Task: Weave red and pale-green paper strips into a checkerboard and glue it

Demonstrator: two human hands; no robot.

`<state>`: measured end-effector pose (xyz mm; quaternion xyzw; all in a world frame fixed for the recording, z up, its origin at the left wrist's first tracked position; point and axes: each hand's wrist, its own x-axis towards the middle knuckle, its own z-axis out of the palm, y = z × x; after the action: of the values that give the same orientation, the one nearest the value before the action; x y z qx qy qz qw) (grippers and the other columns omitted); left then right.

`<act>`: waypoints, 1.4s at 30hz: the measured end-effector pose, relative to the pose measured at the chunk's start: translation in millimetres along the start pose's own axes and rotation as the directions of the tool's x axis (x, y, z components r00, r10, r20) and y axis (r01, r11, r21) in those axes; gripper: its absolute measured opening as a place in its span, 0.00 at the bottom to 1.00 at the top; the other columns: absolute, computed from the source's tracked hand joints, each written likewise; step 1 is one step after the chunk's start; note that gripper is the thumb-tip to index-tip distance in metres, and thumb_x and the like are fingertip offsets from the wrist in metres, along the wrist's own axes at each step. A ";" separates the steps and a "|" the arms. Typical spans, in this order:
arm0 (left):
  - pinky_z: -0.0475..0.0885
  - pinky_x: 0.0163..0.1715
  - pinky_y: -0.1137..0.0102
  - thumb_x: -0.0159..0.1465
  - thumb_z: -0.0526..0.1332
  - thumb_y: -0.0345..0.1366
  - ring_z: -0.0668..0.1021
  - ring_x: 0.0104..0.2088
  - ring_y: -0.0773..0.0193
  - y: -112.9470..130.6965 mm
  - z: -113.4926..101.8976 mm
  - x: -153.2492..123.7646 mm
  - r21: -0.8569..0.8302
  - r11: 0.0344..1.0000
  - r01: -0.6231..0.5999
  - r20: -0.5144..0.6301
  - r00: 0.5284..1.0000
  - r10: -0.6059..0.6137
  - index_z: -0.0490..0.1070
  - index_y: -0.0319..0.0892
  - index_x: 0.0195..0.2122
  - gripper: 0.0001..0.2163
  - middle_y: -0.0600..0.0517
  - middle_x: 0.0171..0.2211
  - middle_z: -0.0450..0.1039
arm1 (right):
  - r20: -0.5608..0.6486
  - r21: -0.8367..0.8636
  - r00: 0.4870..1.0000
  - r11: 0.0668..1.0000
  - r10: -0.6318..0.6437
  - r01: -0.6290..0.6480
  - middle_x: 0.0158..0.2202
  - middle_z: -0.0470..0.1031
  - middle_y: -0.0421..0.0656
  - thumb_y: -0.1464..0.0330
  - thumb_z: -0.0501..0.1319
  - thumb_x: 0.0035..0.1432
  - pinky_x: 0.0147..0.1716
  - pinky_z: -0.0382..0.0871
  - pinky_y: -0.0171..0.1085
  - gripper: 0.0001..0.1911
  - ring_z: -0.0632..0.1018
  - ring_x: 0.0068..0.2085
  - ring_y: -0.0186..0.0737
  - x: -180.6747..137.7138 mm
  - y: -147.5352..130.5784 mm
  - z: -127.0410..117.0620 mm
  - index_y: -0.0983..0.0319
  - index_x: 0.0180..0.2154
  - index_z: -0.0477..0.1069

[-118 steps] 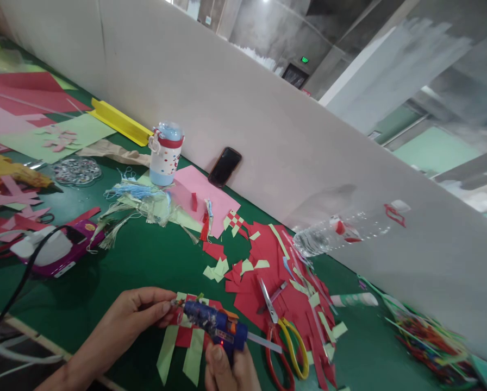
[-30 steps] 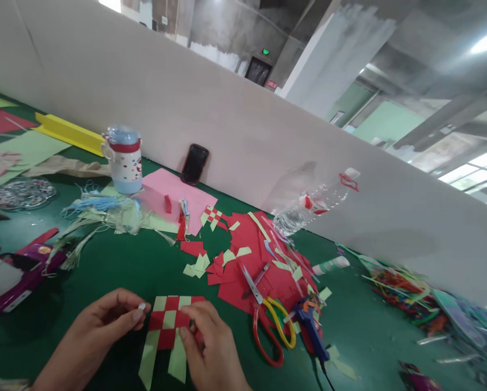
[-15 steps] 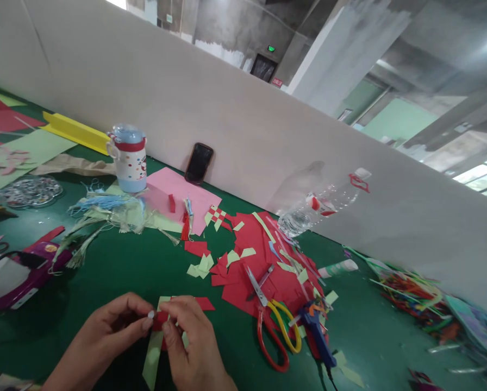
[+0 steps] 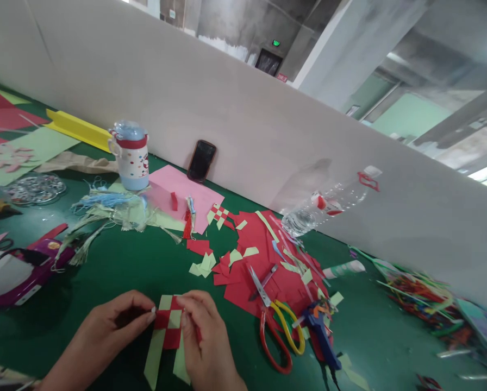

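Observation:
A woven piece of red and pale green paper strips lies on the green table below me, forming a checkered pattern. Long green ends stick out toward me. My right hand pinches its right side between thumb and fingers, covering part of the weave. Just left of the weave, my left hand has thumb and forefinger pinched around a small white piece, too tiny to identify. Right of my hands lie scissors with one red and one yellow handle, blades apart, and a blue glue gun.
Red paper and green scraps spread beyond the scissors. A clear bottle leans against the white partition, as does a phone. A cup, tassels and a purple device stand or lie leftward.
My right hand has shifted right, exposing more of the checkered weave. My left hand keeps its pinch on the white piece. The view has turned slightly.

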<state>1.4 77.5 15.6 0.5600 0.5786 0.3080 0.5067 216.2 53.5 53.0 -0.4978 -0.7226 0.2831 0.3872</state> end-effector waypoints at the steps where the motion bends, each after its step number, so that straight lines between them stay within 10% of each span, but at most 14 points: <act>1: 0.73 0.34 0.73 0.59 0.63 0.56 0.80 0.33 0.61 -0.9 0.3 2.8 0.086 0.996 -0.025 0.016 1.000 0.023 0.78 0.48 0.33 0.17 0.54 0.30 0.80 | -0.014 -0.016 1.000 1.000 0.006 -0.006 0.49 0.77 0.47 0.74 0.54 0.69 0.50 0.76 0.32 0.15 0.81 0.49 0.38 -1.6 3.8 -3.6 0.57 0.52 0.74; 8: 0.68 0.37 0.68 0.68 0.48 0.38 0.80 0.36 0.59 13.9 6.1 23.0 0.580 0.788 -0.205 0.189 0.975 0.115 0.72 0.48 0.35 0.13 0.51 0.35 0.79 | -0.063 -0.076 0.998 0.997 0.024 -0.028 0.47 0.78 0.48 0.75 0.55 0.68 0.47 0.78 0.30 0.14 0.83 0.46 0.39 -12.5 24.3 -17.9 0.58 0.49 0.76; 42: 0.68 0.34 0.66 0.65 0.50 0.31 0.80 0.33 0.58 33.2 7.9 36.6 0.700 0.661 -0.269 0.291 0.953 0.079 0.73 0.47 0.31 0.13 0.50 0.31 0.79 | -0.039 -0.059 0.999 0.998 0.011 -0.014 0.48 0.78 0.47 0.76 0.55 0.64 0.47 0.78 0.33 0.17 0.82 0.46 0.40 -21.9 36.6 -12.8 0.58 0.50 0.75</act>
<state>25.1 117.1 35.0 0.8010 0.5320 0.0291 0.2728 249.8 45.9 24.8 -0.5189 -0.7199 0.2543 0.3845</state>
